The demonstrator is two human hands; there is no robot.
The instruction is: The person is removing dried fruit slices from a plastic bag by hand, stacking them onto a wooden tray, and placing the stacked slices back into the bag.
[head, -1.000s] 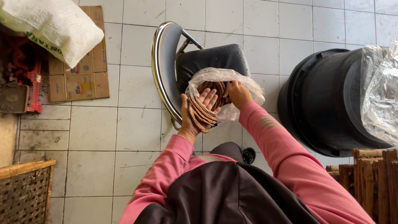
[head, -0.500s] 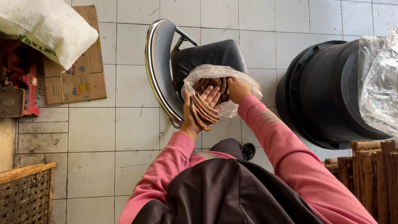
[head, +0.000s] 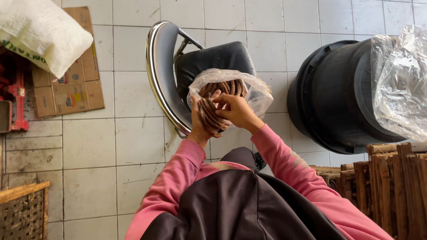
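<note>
Left hand point(head: 204, 122) grips a stack of brown rings point(head: 212, 116) at the bag point(head: 224, 92) mouth on the chair point(head: 164, 74); right hand point(head: 237, 110) pinches them; best keep them aligned while sliding in

Both hands point(head: 221, 114) hold brown rings point(head: 213, 115), apparently inside a clear bag point(head: 253, 90).

White tiled floor point(head: 287, 13); black bin point(head: 335, 97); woven basket point(head: 5, 238); flattened cardboard point(head: 66, 89).

Bare tiled floor point(head: 92, 146) lies left; chair point(head: 164, 72) and black bin point(head: 330, 100) crowd right.
</note>
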